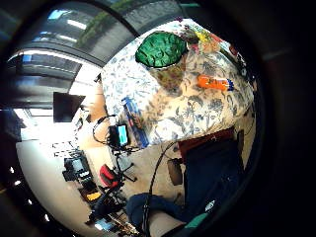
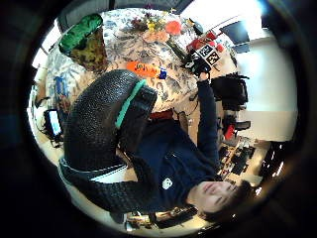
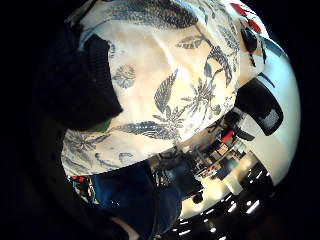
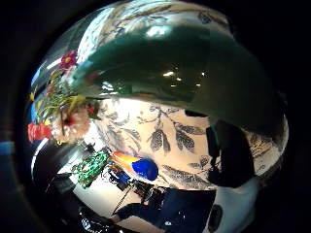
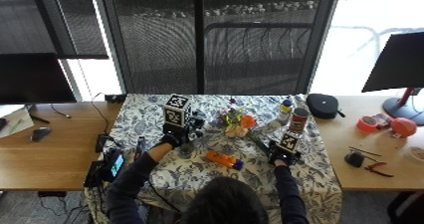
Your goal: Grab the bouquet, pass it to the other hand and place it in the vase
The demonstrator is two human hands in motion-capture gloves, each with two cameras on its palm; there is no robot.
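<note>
Both hands are over the blue-flowered tablecloth (image 5: 199,176): the right hand (image 5: 283,156) grips the green stem end of the bouquet of red, orange and pink flowers (image 5: 236,123), ready to lift it. Left hand (image 5: 173,137) hovers with curled fingers holding nothing, waiting beside the green and yellow vase (image 2: 85,42) farther back. An orange toy with a blue tip (image 5: 224,160) lies between them.

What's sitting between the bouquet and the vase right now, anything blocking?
Nothing visible. The bouquet lies on the floral cloth near the right hand; the green vase stands left of it, and the orange bottle lies nearer the person.

One bouquet (image 5: 236,121), one vase (image 1: 161,49) (green) — two gloved hands.
</note>
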